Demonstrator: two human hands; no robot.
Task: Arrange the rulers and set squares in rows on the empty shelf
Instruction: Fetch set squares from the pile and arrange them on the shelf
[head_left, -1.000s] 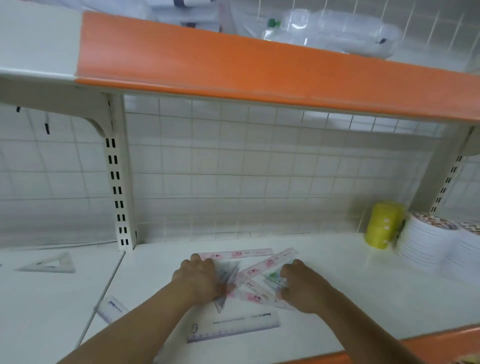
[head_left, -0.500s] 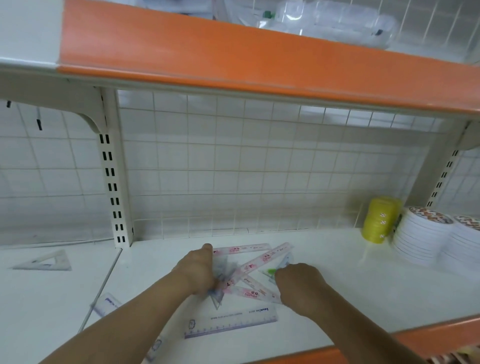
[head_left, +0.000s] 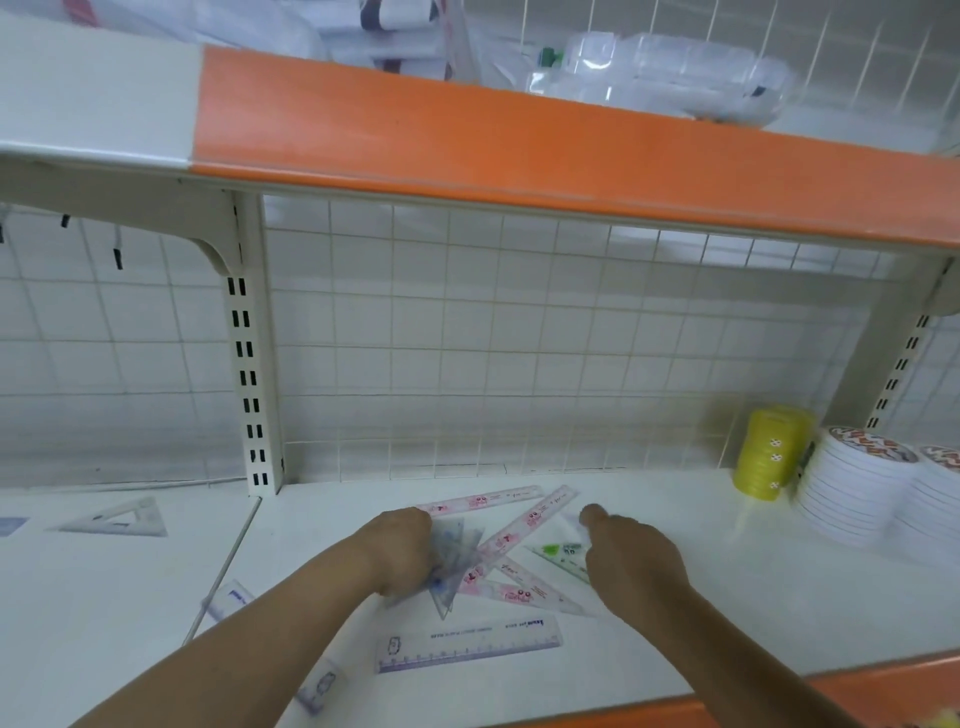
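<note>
Loose pile of translucent plastic rulers and set squares (head_left: 519, 571) is lying flat on the white metal shelf (head_left: 701, 597), right of the cream slotted upright (head_left: 254, 384) and nearer the front edge than it.

- 3 pink-printed translucent rulers (head_left: 530, 525) are crossing one another in the pile. 1 is lying along the back, 1 is running diagonally over the others.
- Green-printed clear set square (head_left: 561, 555) is sitting at the pile's side farthest from the upright.
- Bluish clear set squares (head_left: 457, 551) are sitting at the side nearest the upright.
- Left hand (head_left: 402, 551) is bearing on the bluish clear set squares, with its fingers curling over them and gripping them.
- Right hand (head_left: 631, 558) is hovering at the green-printed clear set square, thumb pointing toward the back. The other fingers are bending down behind the knuckles; cannot tell whether they are holding anything.
- Long clear ruler with a purple scale (head_left: 470, 644) is lying apart, in front of the pile.
- Second clear purple-printed ruler (head_left: 228, 597) is lying diagonally in front of the upright, passing under the left forearm.
- Left of the upright, 1 clear set square (head_left: 117, 519) is lying on the neighbouring shelf.
- Far right of the upright, a yellow spool (head_left: 771, 452) is standing just beside stacks of white round discs (head_left: 857, 483).
- Above the upright, the orange-fronted upper shelf (head_left: 519, 150) is carrying clear plastic bottles (head_left: 660, 73).
</note>
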